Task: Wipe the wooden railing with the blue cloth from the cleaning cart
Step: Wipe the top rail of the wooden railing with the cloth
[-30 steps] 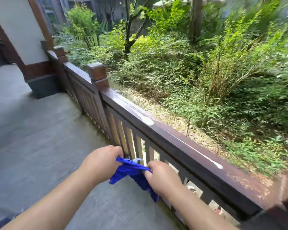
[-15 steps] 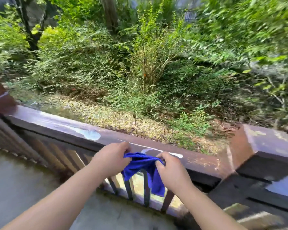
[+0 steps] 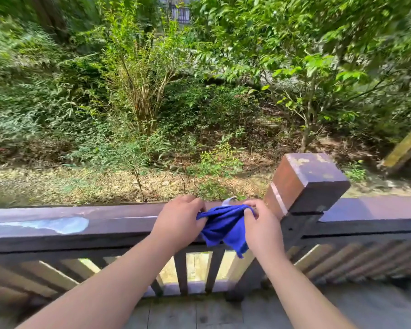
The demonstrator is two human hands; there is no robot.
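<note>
A dark brown wooden railing point(image 3: 119, 224) runs across the view, its top rail marked with a pale glossy patch at the left. The blue cloth point(image 3: 224, 227) hangs bunched in front of the top rail, just left of a square post. My left hand point(image 3: 179, 223) grips the cloth's left edge and my right hand point(image 3: 261, 225) pinches its right edge. A small white tag sticks up from the top of the cloth. Whether the cloth touches the rail cannot be told.
A square brown post point(image 3: 306, 184) rises from the railing right beside my right hand. Slats point(image 3: 195, 269) fill the railing below. Dense shrubs and leaf litter lie beyond it. Grey floor boards point(image 3: 199, 314) are underfoot.
The view has swung right along the railing, so the post now stands beside my hands. Both hands have lifted the cloth from below the rail up to its top.
</note>
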